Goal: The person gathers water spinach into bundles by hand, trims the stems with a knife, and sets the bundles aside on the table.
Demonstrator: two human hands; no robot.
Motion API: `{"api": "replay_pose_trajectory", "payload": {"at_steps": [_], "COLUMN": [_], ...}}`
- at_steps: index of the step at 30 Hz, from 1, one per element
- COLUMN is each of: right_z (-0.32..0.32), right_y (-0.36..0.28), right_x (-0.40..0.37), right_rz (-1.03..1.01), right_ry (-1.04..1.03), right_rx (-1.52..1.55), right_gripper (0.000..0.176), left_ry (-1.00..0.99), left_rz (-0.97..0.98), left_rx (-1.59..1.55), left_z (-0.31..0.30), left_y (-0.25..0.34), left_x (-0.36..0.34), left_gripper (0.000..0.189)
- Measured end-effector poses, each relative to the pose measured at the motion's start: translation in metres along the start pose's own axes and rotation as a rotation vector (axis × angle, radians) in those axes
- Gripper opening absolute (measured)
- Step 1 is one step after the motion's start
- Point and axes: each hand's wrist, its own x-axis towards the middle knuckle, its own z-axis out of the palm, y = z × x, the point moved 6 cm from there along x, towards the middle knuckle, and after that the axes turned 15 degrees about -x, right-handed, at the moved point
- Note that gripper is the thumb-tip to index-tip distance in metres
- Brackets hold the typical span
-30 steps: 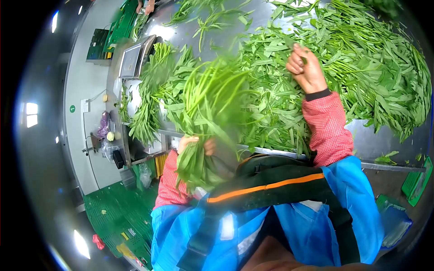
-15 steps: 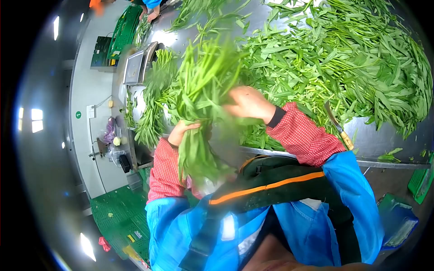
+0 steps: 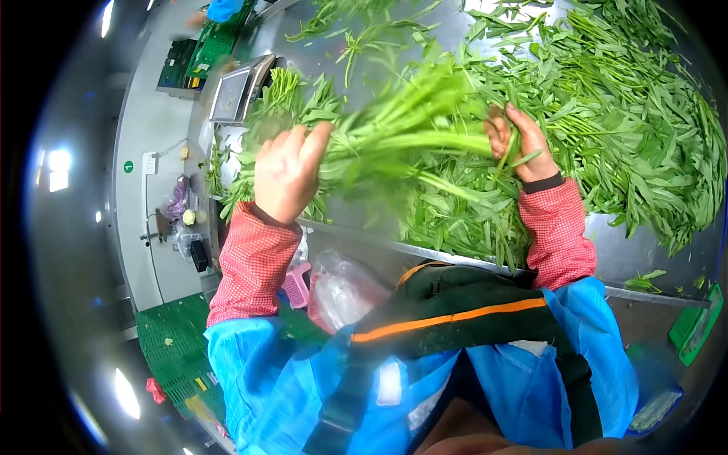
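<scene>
A bunch of water spinach (image 3: pixel 409 133) is held above the steel table, its pale stems pointing right and partly blurred. My left hand (image 3: pixel 288 168) is closed around the leafy left end of this bunch. Just off the stem ends, my right hand (image 3: pixel 525 142) has its fingers curled, with a few loose water spinach leaves (image 3: pixel 513 148) between thumb and fingers. Behind my right hand spreads a large heap of water spinach (image 3: pixel 614 114). Another gathered bunch (image 3: pixel 284 95) lies beyond my left hand, close to the scale.
A scale (image 3: pixel 231 95) stands at the table's left end. Green crates (image 3: pixel 178 341) sit lower left, near a pink basket (image 3: pixel 296 285) and a clear plastic bag (image 3: pixel 341 292). The steel table's front edge (image 3: pixel 644 296) runs before me. A co-worker's blue sleeve (image 3: pixel 224 9) shows at top left.
The bunch has tipped from upright to nearly level, stems now toward the right. My left hand has risen; my right hand has moved right, away from the bunch. The knife has gone from view.
</scene>
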Motion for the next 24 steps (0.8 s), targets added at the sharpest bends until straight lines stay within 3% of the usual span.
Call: {"api": "replay_pose_trajectory", "payload": {"at_steps": [2,3,4,6,7,8,10,14,16,18,19,20,22,24], "right_z": [0.019,0.031,0.026,0.045,0.034,0.015,-0.005,0.012,0.015,0.04,0.058,0.077,0.091,0.079], "right_y": [-0.002,-0.001,0.024,0.007,-0.002,-0.006,-0.025,-0.068,-0.073,-0.074,-0.065,-0.055,-0.032,-0.037], "right_x": [0.0,-0.001,0.013,0.015,0.008,0.01,0.003,-0.018,-0.011,-0.001,0.009,0.008,0.017,0.024], "right_rz": [0.012,-0.006,0.007,-0.134,0.026,0.005,-0.062,-0.226,-0.223,-0.188,-0.4,-0.255,-0.368,-0.408], "right_ry": [-0.079,-0.023,-0.078,-0.032,0.125,0.311,0.282,-0.089,-0.048,0.004,-0.003,-0.106,-0.038,-0.096], "right_rx": [-0.022,-0.154,-0.307,-0.474,-0.498,-0.471,-0.27,-0.056,-0.287,-0.751,-0.84,-0.784,-1.142,-0.867], "right_gripper": [0.056,0.064,0.063,0.057,0.047,0.04,0.029,0.019,0.032,0.055,0.073,0.076,0.073,0.055], "left_ry": [-0.036,-0.1,-0.087,-0.05,-0.047,-0.035,-0.005,0.006,0.011,0.025,0.034,0.041,0.018,-0.027], "left_rz": [0.084,0.119,0.105,0.075,0.006,-0.019,-0.074,-0.185,-0.204,-0.199,-0.187,-0.173,-0.217,-0.281], "left_rx": [0.134,0.2,0.206,0.226,0.159,0.122,0.049,-0.19,-0.203,-0.252,-0.297,-0.343,-0.346,-0.352], "left_z": [-0.004,-0.002,-0.001,0.004,0.007,0.01,0.015,0.022,0.03,0.031,0.032,0.033,0.038,0.044], "left_y": [0.014,0.018,0.018,0.013,0.005,-0.001,-0.011,-0.021,-0.024,-0.021,-0.017,-0.011,-0.008,-0.013], "left_x": [0.009,0.01,0.011,0.011,0.008,0.002,-0.01,-0.025,-0.033,-0.032,-0.029,-0.026,-0.026,-0.034], "left_gripper": [0.038,0.036,0.037,0.04,0.048,0.049,0.053,0.064,0.066,0.067,0.067,0.067,0.065,0.064]}}
